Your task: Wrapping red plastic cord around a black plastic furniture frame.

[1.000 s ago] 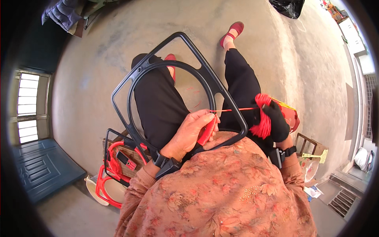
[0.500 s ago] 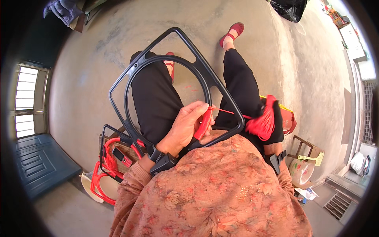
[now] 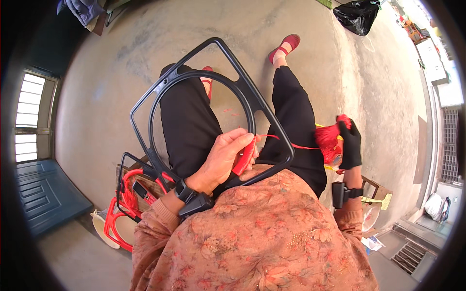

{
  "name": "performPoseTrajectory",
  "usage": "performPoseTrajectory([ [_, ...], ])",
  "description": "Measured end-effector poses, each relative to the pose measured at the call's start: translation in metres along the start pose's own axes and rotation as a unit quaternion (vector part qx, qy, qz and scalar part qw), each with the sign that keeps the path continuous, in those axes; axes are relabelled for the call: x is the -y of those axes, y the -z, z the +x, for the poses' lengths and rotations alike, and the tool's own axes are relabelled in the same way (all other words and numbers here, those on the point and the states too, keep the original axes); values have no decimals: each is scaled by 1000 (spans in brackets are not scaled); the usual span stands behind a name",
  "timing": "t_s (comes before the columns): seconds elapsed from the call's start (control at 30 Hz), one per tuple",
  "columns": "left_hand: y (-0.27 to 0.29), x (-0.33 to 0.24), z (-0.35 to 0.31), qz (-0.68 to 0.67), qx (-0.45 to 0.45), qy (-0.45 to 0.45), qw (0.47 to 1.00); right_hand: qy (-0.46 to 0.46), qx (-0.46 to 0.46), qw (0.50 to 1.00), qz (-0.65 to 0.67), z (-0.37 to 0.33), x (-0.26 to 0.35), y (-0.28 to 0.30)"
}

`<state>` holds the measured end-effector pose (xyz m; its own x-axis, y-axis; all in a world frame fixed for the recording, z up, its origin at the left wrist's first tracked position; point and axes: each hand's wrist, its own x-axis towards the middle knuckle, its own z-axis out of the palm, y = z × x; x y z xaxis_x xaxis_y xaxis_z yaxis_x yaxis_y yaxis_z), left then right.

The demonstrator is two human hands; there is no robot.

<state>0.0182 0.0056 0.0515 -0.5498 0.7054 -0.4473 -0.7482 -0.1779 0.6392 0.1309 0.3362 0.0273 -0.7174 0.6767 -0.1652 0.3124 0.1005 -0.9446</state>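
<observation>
A black plastic frame [image 3: 213,53] with a round inner ring rests across my lap. My left hand [image 3: 221,160] pinches the ring where red cord wrapping [image 3: 244,156] covers it. A taut red cord [image 3: 296,144] runs from there to a red bundle of cord [image 3: 328,137], which my right hand [image 3: 350,144], in a black glove, grips out to my right side. I sit with black trousers and red shoes on a concrete floor.
Several black and red frames [image 3: 127,199] lean stacked by my left hip over a cream bowl [image 3: 104,229]. A small wooden stool [image 3: 376,191] stands at my right. A black bag [image 3: 357,14] lies far ahead. A blue door panel [image 3: 46,191] lies at left.
My right hand has pulled the red bundle farther out to the right and up, drawing the cord longer and taut. My left hand keeps its hold on the wrapped ring.
</observation>
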Motion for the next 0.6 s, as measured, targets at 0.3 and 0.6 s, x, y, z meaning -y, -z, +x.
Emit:
performPoseTrajectory([
  [0.3, -3, 1, 1, 68, 13, 10, 998, -10, 126, 979, 158, 3, 32, -156],
  [0.6, -5, 19, -8, -97, -40, -21, 994, -279, 502, 704, 418, -28, 95, -162],
])
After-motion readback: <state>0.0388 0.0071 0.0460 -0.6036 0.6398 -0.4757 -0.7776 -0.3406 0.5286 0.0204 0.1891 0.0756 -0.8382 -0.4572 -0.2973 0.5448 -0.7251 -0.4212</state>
